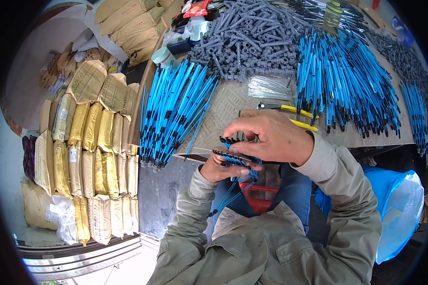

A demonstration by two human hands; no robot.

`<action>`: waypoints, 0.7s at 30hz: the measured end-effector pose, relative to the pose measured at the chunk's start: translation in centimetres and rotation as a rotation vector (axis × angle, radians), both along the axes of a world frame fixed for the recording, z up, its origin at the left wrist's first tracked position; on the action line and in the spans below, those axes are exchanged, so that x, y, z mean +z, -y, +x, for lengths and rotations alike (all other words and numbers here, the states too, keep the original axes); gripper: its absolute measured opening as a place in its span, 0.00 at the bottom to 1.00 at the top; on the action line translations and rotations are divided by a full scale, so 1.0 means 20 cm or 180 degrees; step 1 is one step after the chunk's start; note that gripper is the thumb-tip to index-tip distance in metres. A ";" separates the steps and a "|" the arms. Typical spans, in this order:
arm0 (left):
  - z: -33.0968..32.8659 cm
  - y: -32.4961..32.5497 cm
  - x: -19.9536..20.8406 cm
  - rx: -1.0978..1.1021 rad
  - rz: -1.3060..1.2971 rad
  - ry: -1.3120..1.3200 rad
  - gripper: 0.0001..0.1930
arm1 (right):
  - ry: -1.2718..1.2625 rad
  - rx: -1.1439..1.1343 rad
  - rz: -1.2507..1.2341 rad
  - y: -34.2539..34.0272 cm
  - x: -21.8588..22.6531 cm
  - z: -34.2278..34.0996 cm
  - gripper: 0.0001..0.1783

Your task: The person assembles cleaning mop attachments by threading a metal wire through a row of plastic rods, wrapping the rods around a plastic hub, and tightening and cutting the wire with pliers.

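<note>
**Held strips (229, 154), blue with black ends: off the near side of the wire pile (269, 88)**

Tabletop (223, 103): patterned, pale; extends all round the wire pile and bears most items below.

Sacks (91, 126), brown and yellow: stacked well left of the wire pile, beyond the tabletop edge; presumably there to leave the work surface free.

Plastic parts (252, 40), grey, loose: heaped behind the wire pile; being small and many, probably left unsorted for picking by handfuls.

Large strip stack (345, 78), blue: right of the wire pile, strips laid roughly side by side, likely so that they part easily.

Small strip stack (173, 107), blue: left of the wire pile, black ends mostly toward the near edge, perhaps for easy reach.

Right hand (281, 137): nearer than the wire pile; fingers curled in, nearly closed, seemingly about the upper row of black ends; some tips hidden.

Left hand (217, 169): nearer still, slightly left; fingers wrapped closed on the held strips from below, apparently to keep their ends level.

Pliers (297, 110), yellow-handled: just on the near side of the wire pile, handles rightward, which suits a right-hand pickup.

Single wire (200, 149): thin, projecting leftward from the held strips; its grip is hidden.
</note>
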State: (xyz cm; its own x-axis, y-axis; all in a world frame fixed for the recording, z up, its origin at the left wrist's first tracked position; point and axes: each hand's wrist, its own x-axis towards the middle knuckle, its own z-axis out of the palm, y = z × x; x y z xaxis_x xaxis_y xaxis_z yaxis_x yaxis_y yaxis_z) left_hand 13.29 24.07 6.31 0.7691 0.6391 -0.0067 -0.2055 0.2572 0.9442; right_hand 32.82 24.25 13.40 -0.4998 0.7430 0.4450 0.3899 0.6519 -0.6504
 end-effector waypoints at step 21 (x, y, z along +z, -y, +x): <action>0.01 0.00 0.00 0.0006 0.0565 -0.0034 0.16 | -0.0177 -0.0802 0.0345 0.11 0.03 0.02 0.08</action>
State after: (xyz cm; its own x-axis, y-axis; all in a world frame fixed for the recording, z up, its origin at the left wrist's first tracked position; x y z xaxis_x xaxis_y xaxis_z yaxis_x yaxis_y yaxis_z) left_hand 13.39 24.04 6.29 0.7683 0.6325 0.0982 -0.1956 0.0858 0.9769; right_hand 33.17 22.00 14.06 -0.2781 0.7873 0.5502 0.5142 0.6059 -0.6071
